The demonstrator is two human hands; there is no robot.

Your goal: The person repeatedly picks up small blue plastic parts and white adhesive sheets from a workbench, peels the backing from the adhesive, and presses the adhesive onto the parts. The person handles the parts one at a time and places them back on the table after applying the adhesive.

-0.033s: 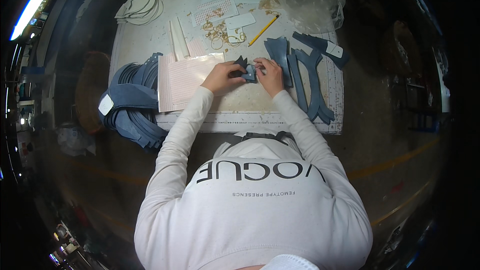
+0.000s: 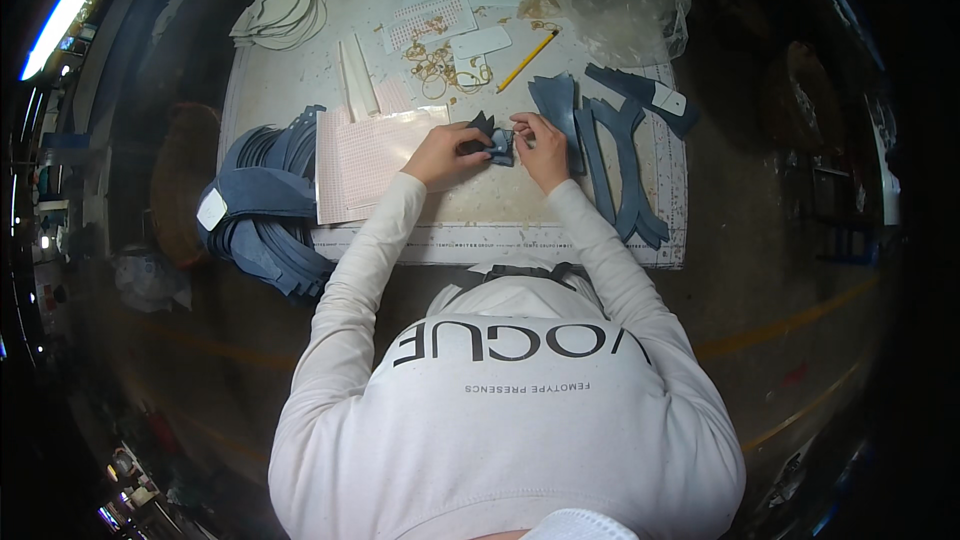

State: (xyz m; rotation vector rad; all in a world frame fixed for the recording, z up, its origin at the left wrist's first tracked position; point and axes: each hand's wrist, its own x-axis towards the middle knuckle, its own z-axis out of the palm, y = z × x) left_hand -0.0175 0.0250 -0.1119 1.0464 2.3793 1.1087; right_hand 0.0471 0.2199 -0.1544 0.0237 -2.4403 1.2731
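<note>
- The yellow pencil point(image 2: 524, 65) lies slantwise on the pale counter point(image 2: 470, 217).
- Nearer the person than the pencil is the small blue piece point(image 2: 503, 150), between the two hands.
- The left hand point(image 2: 447, 154), nearer than the pencil and to its left, pinches that piece between thumb and fingers; a dark notched piece point(image 2: 483, 122) juts up beside them.
- The right hand point(image 2: 543, 154), nearer than the pencil, is just beside the blue piece, fingers curled, thumb and forefinger close; whether they pinch anything, I cannot tell.
- Left of the pencil are tan rubber bands point(image 2: 432, 76); farther left and nearer, pink-gridded sheets point(image 2: 370, 165), then a blue bundle point(image 2: 265, 193).
- Right of the pencil and nearer lie long blue strips point(image 2: 629, 175); beyond it on the right, a clear plastic bag point(image 2: 625, 10).
</note>
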